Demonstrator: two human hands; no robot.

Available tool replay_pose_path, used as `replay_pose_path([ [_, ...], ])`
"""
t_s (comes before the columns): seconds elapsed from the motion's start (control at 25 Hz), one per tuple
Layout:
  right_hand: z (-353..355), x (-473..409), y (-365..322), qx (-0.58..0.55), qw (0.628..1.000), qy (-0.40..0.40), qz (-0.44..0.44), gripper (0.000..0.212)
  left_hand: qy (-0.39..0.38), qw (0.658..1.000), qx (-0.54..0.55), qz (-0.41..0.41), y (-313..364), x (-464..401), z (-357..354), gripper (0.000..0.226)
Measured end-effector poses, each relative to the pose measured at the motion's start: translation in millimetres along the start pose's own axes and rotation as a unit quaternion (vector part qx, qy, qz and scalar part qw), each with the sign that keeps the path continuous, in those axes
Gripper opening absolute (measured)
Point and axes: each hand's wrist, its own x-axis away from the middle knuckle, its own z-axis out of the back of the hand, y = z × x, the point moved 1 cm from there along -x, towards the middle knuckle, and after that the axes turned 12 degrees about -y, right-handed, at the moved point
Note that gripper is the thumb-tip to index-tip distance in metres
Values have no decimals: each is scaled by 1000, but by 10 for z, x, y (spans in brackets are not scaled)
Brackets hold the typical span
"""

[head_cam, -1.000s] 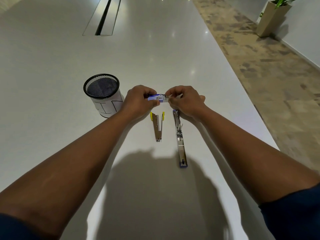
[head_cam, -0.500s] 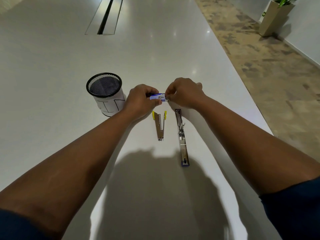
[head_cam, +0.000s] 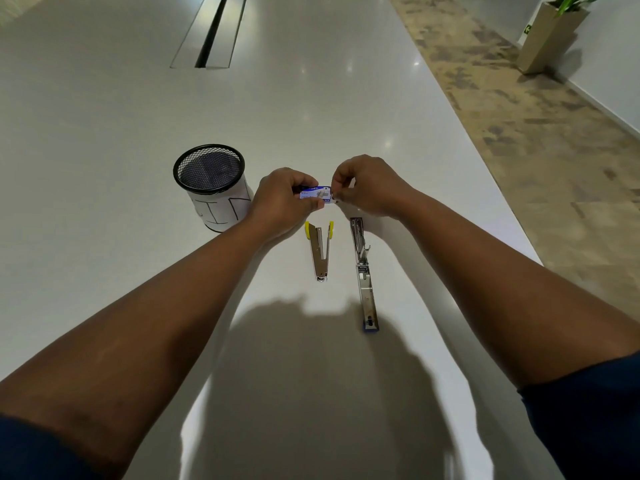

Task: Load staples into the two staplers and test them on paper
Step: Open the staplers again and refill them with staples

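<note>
— What have you got in your hands?

— A small blue-and-white staple box (head_cam: 317,194). My left hand (head_cam: 280,202) grips it from the left, thumb beneath and fingers curled over the top. My right hand (head_cam: 370,185) pinches the box's right end with curled fingertips. I hold it above the white table (head_cam: 104,109), not resting on it.

— And the staplers?

— Both lie on the table just below my hands, nearer to me. The yellow-tipped stapler (head_cam: 320,251) is spread open in a V, its hinge pointing toward me. Just to its right lies the long stapler (head_cam: 363,275), opened out flat in a straight line, with its blue end closest to me. They are near each other but apart, and neither hand touches them.

— Anything else around?

— A black mesh cup (head_cam: 213,187) with a white paper wrap bearing black pen lines stands upright left of my left hand. Off the table to the right, a planter (head_cam: 550,36) stands on the patterned floor (head_cam: 554,140).
</note>
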Motion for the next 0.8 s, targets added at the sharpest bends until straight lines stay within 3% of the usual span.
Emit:
replay_pose_path([
  [0.36,-99,15,56,40,994,58,86,6,0,1000,-4,-6,3,6,-2,39],
  [0.52,-105,69,71,-21,993,71,92,5,-4,1000,-9,-9,7,18,-6,39],
  [0.6,-86,113,74,-70,991,50,101,7,-2,1000,-10,-9,13,24,-3,39],
  [0.72,-71,145,88,-57,994,-21,94,9,-3,1000,-8,-11,20,23,2,39],
  [0.8,-74,144,122,-57,995,-8,88,7,-4,1000,-7,-9,22,23,-3,40],
])
